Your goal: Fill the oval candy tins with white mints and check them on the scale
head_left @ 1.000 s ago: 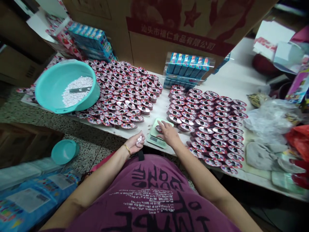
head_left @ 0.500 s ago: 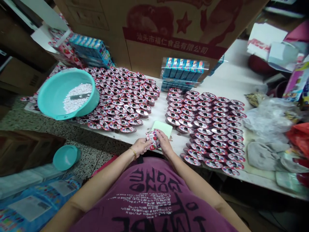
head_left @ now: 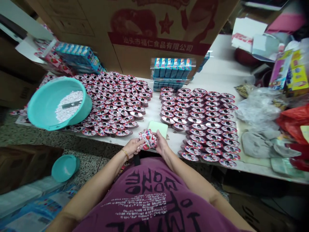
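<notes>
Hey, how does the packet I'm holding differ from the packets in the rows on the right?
The held packet shows its broad printed face; the row packets show oval ends, many with dark openings. The held packet is between the left hand and right hand; the row packets stand close together on the table. Both have red and white colouring.

in our left hand (head_left: 134,147) we hold a small red-and-white packet (head_left: 148,139), thumb across its front, while our right hand (head_left: 163,143) meets its right edge, just on the near side of a pale green pad (head_left: 158,128). to our left, a turquoise basin (head_left: 43,104) holds white pieces (head_left: 69,112), and oval-ended packs (head_left: 205,125) crowd the white table (head_left: 153,111) left and right, with a big brown carton (head_left: 135,59) on the far side.
</notes>
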Demonstrator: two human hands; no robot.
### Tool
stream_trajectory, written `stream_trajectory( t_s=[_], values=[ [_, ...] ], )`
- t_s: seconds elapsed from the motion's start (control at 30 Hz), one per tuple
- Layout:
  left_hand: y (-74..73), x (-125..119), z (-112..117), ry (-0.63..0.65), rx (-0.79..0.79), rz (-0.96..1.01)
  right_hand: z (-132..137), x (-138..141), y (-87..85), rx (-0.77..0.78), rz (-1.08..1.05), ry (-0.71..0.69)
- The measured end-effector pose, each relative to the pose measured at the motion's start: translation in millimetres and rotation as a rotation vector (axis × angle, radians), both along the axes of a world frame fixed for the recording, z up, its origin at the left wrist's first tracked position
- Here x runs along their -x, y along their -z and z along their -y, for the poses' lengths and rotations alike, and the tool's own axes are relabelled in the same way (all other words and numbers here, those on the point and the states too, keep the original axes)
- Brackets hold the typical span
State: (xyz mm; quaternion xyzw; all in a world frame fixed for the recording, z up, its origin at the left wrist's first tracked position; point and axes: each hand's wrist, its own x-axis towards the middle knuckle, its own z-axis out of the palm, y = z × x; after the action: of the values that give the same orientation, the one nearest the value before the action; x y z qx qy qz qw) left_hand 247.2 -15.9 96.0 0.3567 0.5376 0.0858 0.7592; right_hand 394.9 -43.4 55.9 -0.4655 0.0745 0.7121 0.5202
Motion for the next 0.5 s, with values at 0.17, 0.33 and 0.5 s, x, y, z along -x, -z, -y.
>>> stream_trajectory(
  t_s=[0.17,0.33,0.5],
  values=[
    [17.4,-2.1,2.0,-0.086,0.122,0.204,0.3,-20.2,-4.7,-0.09,0.407,-0.045],
    [30.1,-20.6,-4.9,-0.15,0.157,0.34,-13.7,-46.1,-19.6,-0.174,0.342,-0.103],
    [30.8,-32.0,-12.5,-0.141,0.136,0.439,-18.8,-67.9,-32.2,-0.32,0.333,-0.102]
  ],
)
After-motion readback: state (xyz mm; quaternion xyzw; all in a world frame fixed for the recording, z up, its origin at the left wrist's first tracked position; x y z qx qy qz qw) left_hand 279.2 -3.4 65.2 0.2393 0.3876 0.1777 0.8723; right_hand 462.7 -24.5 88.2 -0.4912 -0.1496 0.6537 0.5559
